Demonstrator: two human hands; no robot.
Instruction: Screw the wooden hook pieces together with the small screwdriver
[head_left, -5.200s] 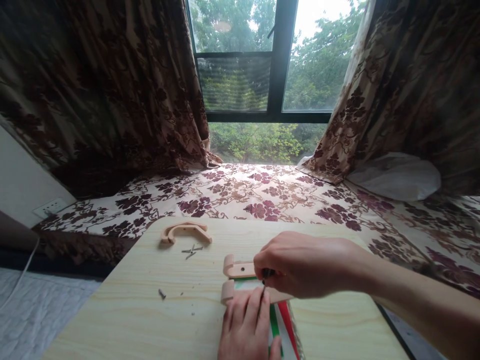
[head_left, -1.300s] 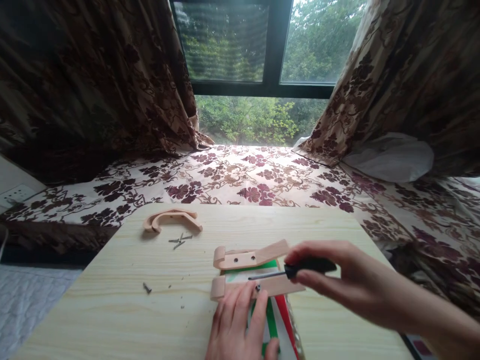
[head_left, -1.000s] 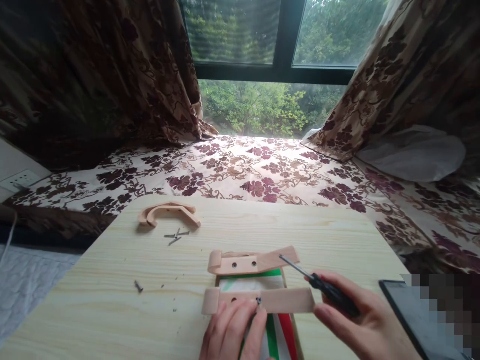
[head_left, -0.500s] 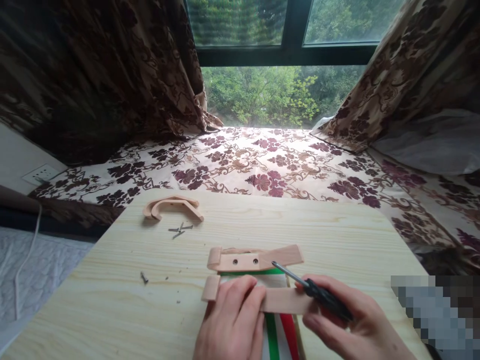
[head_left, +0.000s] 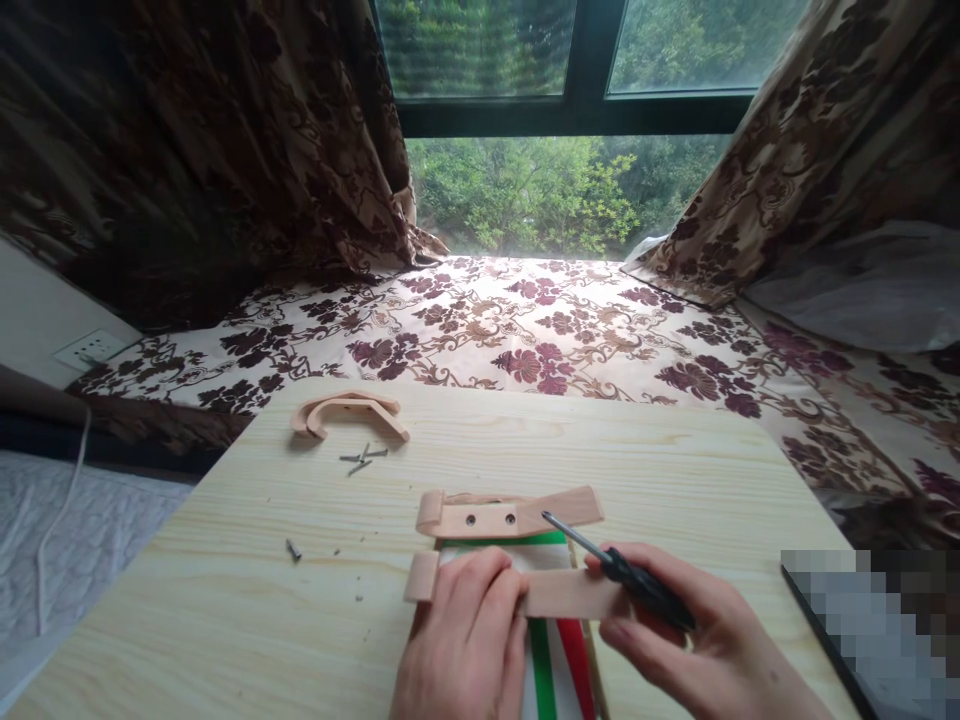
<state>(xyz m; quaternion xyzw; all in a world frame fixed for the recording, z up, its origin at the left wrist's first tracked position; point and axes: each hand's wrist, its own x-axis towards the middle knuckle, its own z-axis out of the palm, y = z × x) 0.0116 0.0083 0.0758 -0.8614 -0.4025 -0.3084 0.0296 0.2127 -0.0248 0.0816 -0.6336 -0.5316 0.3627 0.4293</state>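
Observation:
My left hand (head_left: 469, 640) lies over a curved wooden hook piece (head_left: 562, 594), its fingers closed over the middle and pressing it onto a flat block with white, green and red stripes (head_left: 543, 672). In my right hand (head_left: 705, 640) is a screwdriver (head_left: 634, 575) with a dark handle. Its metal tip points up and left, over the right part of a second wooden hook piece (head_left: 489, 521). That piece lies just beyond the first and shows two dark screw heads. The right fingers and thumb are also around the near piece's right end; whether they grip it is unclear.
Two more curved wooden pieces (head_left: 356, 406) lie at the back left of the pale wooden table (head_left: 225, 600). Several loose screws (head_left: 364, 458) are in front of them, and a single screw (head_left: 293, 550) sits farther left. Beyond the table is a floral-covered window ledge (head_left: 525, 320).
The view has shifted very slightly. Both hands, the screwdriver and the wooden pieces keep nearly the same arrangement.

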